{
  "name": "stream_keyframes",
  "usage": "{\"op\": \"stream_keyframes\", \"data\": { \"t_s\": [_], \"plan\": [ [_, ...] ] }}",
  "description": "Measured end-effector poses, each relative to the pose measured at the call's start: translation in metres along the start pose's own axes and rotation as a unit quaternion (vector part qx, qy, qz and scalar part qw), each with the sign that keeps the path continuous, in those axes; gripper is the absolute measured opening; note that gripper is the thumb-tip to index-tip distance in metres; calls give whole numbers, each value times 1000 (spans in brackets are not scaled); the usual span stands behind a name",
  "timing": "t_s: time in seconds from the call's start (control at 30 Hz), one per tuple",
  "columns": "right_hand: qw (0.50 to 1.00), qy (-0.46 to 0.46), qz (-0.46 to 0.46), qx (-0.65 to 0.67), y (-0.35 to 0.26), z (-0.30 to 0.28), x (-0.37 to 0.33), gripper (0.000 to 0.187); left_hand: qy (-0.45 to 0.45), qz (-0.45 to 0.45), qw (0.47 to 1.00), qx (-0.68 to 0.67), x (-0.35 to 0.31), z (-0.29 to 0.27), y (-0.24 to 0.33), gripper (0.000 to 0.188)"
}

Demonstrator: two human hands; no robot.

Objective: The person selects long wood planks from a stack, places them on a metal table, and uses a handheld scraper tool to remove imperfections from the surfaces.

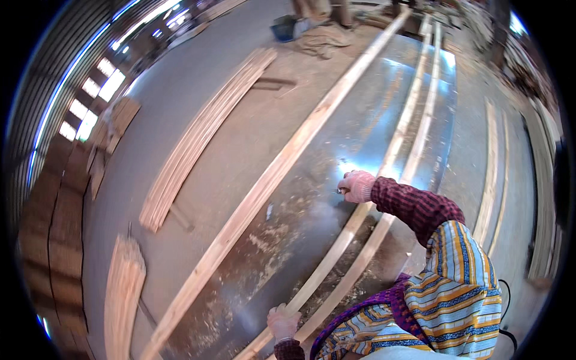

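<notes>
Two long, pale wooden strips run side by side along a shiny metal-topped table. My left hand, in a light pinkish glove, closes on the near part of the left wooden strip. Beside it lies the right wooden strip, closer to my body. My right hand, gloved alike, reaches across both strips farther up the table. Its fingers are closed, with a small dark, metallic bit showing at their tips that I cannot make out. Along the table's left side lies a thicker wooden board.
Wood shavings litter the tabletop. Stacked boards rest on supports to the left, with another bundle nearer. More strips lie at the right. A dark bucket stands at the far end, near a person's legs.
</notes>
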State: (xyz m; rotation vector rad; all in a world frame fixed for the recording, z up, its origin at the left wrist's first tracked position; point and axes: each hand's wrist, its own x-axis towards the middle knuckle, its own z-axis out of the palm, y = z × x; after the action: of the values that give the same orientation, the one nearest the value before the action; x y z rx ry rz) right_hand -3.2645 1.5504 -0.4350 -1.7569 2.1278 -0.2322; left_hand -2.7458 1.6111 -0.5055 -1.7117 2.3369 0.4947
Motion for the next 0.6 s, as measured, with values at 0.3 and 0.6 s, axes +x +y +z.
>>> {"op": "stream_keyframes", "data": {
  "t_s": [0.3,0.6],
  "plan": [
    [573,274,376,675,191,12,-311,22,102,120,980,-123,83,-14,145,73],
    [453,352,497,651,346,31,-461,25,-11,314,919,-238,185,-15,542,51]
  ]
}}
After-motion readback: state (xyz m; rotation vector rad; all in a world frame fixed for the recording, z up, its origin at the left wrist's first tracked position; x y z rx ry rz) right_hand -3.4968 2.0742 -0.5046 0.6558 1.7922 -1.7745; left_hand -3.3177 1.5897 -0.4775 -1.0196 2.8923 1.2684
